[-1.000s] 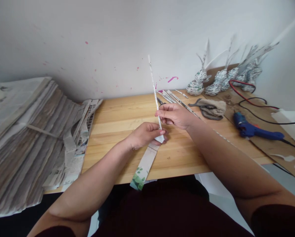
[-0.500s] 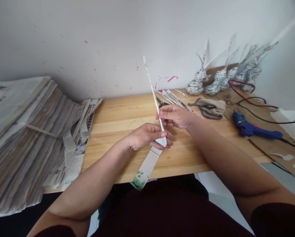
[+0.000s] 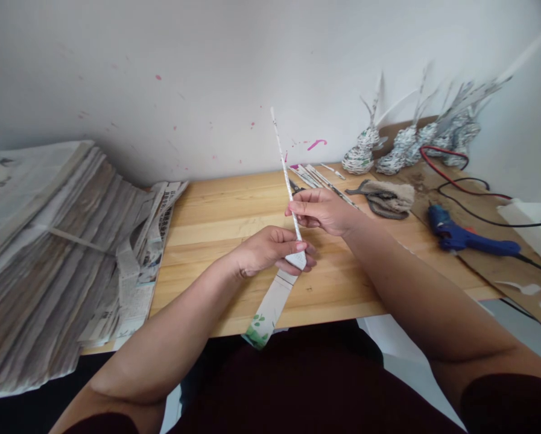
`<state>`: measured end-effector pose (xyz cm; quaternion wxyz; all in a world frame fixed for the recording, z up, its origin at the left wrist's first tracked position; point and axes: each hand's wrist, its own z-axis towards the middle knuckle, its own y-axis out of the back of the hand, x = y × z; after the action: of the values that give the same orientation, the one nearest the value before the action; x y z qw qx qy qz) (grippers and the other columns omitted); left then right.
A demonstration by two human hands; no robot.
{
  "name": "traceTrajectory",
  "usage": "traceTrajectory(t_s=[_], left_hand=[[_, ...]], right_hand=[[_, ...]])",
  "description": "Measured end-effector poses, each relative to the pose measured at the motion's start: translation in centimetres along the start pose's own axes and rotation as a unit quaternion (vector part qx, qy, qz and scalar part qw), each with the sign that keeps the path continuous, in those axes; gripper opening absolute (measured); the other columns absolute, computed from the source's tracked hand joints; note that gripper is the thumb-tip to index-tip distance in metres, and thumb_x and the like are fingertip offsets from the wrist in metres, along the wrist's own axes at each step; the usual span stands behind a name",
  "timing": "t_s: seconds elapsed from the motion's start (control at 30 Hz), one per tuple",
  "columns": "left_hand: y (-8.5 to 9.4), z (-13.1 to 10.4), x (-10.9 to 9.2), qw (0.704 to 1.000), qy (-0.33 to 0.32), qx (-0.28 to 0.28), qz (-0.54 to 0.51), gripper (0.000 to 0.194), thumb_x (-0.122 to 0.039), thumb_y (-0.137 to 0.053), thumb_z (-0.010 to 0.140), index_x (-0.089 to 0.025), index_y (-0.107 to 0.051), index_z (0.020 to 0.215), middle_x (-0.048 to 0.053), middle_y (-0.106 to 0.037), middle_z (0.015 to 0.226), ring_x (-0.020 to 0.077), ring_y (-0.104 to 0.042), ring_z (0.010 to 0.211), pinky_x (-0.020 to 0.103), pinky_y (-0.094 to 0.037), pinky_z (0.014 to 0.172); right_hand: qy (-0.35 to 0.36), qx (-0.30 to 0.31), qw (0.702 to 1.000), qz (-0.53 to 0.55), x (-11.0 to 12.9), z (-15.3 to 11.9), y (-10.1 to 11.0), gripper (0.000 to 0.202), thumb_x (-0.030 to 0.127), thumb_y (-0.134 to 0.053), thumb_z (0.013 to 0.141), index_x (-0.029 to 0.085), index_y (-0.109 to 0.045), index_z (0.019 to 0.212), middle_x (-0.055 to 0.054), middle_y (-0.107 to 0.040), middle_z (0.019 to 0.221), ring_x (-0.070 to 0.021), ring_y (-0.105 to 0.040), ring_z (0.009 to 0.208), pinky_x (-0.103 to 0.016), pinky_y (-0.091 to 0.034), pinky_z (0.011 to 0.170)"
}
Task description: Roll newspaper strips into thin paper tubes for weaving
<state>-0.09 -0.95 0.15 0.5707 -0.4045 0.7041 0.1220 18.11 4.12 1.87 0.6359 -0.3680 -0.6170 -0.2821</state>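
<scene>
A thin rolled newspaper stick slants upward between my hands, over the wooden table. My left hand is closed on its lower end, thumb on top, where the roll widens into an unrolled paper strip. This strip, pale with green leaf prints, hangs down past the table's near edge. Just above, my right hand pinches the stick between thumb and fingers. Behind that hand lie several finished paper sticks and a dark tool, mostly hidden.
At left stands a tall tied stack of newspapers, with loose strips beside it. A blue glue gun rests on cardboard at right, its cords trailing. A cloth lies nearer the middle. Several woven paper figures stand against the wall.
The stick's upper end has swung slightly to the right and dropped a little. My right hand has shifted slightly upward, while my left hand keeps its place.
</scene>
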Motion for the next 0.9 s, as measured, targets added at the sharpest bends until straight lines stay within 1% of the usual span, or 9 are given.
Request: traceTrajectory(t_s=[0.1,0.2,0.3,0.4,0.5,0.6,0.67,0.73,0.9], left_hand=[[-0.1,0.0,-0.2,0.999,-0.004,-0.03,0.02,0.035,-0.039,-0.074,0.078,-0.01,-0.072,0.097,0.014,-0.073,0.091,0.0198,-0.07,0.083,0.035,-0.057,0.075],[-0.2,0.1,-0.2,0.998,-0.005,-0.034,0.046,0.034,-0.038,-0.074,0.079,-0.009,-0.073,0.095,0.013,-0.073,0.091,0.0183,-0.069,0.082,0.033,-0.056,0.075],[-0.1,0.2,-0.2,0.998,-0.008,-0.038,0.053,0.031,-0.037,-0.073,0.08,-0.01,-0.073,0.094,0.013,-0.073,0.093,0.0172,-0.068,0.082,0.032,-0.055,0.074],[-0.1,0.2,-0.1,0.998,-0.007,-0.034,0.047,0.029,-0.035,-0.072,0.081,-0.01,-0.072,0.097,0.012,-0.073,0.094,0.0164,-0.068,0.082,0.032,-0.056,0.075],[-0.1,0.1,-0.1,0.999,0.002,-0.018,0.041,0.029,-0.033,-0.072,0.081,-0.011,-0.072,0.099,0.012,-0.074,0.095,0.0174,-0.069,0.084,0.034,-0.056,0.077],[-0.2,-0.1,-0.1,0.999,0.013,-0.007,0.035,0.03,-0.033,-0.073,0.08,-0.011,-0.072,0.1,0.013,-0.074,0.093,0.019,-0.069,0.086,0.035,-0.056,0.079],[-0.2,-0.1,-0.2,0.999,0.013,-0.003,0.029,0.031,-0.034,-0.073,0.08,-0.011,-0.072,0.101,0.013,-0.074,0.093,0.0195,-0.069,0.087,0.036,-0.057,0.079],[-0.2,-0.1,-0.1,1.0,0.01,-0.009,0.025,0.031,-0.034,-0.074,0.08,-0.011,-0.072,0.1,0.013,-0.074,0.094,0.0197,-0.069,0.088,0.036,-0.057,0.079],[-0.3,0.2,0.1,0.999,0.007,-0.027,0.028,0.031,-0.035,-0.075,0.078,-0.011,-0.071,0.097,0.013,-0.074,0.095,0.0186,-0.069,0.086,0.036,-0.056,0.08]], right_hand=[[0.027,-0.052,0.997,-0.051,0.3,0.0,-0.7,0.027,0.038,-0.074,0.077,0.012,-0.067,0.073,0.003,-0.052,0.053,-0.006,-0.043,0.049,-0.019,-0.03,0.042],[0.046,-0.094,0.988,-0.112,0.5,-0.1,-1.3,0.026,0.036,-0.074,0.078,0.013,-0.065,0.07,0.004,-0.052,0.052,-0.006,-0.043,0.048,-0.019,-0.033,0.044],[0.046,-0.111,0.986,-0.117,0.5,-0.1,-1.5,0.024,0.033,-0.074,0.078,0.013,-0.064,0.069,0.004,-0.051,0.052,-0.0055,-0.043,0.048,-0.019,-0.033,0.044],[0.004,-0.081,0.995,-0.05,0.5,-0.1,-1.1,0.021,0.032,-0.074,0.077,0.013,-0.065,0.074,0.004,-0.051,0.053,-0.005,-0.043,0.047,-0.017,-0.03,0.042],[-0.048,-0.009,0.999,0.002,0.4,-0.2,-0.4,0.024,0.035,-0.074,0.078,0.012,-0.069,0.083,0.004,-0.051,0.055,-0.0052,-0.044,0.046,-0.017,-0.025,0.038],[-0.055,0.034,0.998,0.017,0.3,-0.3,0.2,0.028,0.038,-0.075,0.078,0.012,-0.069,0.085,0.003,-0.052,0.055,-0.0061,-0.047,0.048,-0.016,-0.025,0.037],[-0.048,0.031,0.998,0.016,0.2,-0.2,0.3,0.029,0.039,-0.077,0.077,0.012,-0.069,0.083,0.002,-0.053,0.055,-0.0062,-0.048,0.049,-0.016,-0.024,0.037],[-0.04,0.013,0.999,0.01,0.2,-0.2,0.2,0.028,0.039,-0.077,0.076,0.012,-0.068,0.08,0.002,-0.054,0.056,-0.0063,-0.049,0.049,-0.016,-0.024,0.037],[-0.008,-0.024,0.999,-0.029,0.3,0.0,-0.5,0.029,0.039,-0.079,0.073,0.013,-0.064,0.073,0.003,-0.053,0.054,-0.0063,-0.047,0.05,-0.018,-0.03,0.041]])
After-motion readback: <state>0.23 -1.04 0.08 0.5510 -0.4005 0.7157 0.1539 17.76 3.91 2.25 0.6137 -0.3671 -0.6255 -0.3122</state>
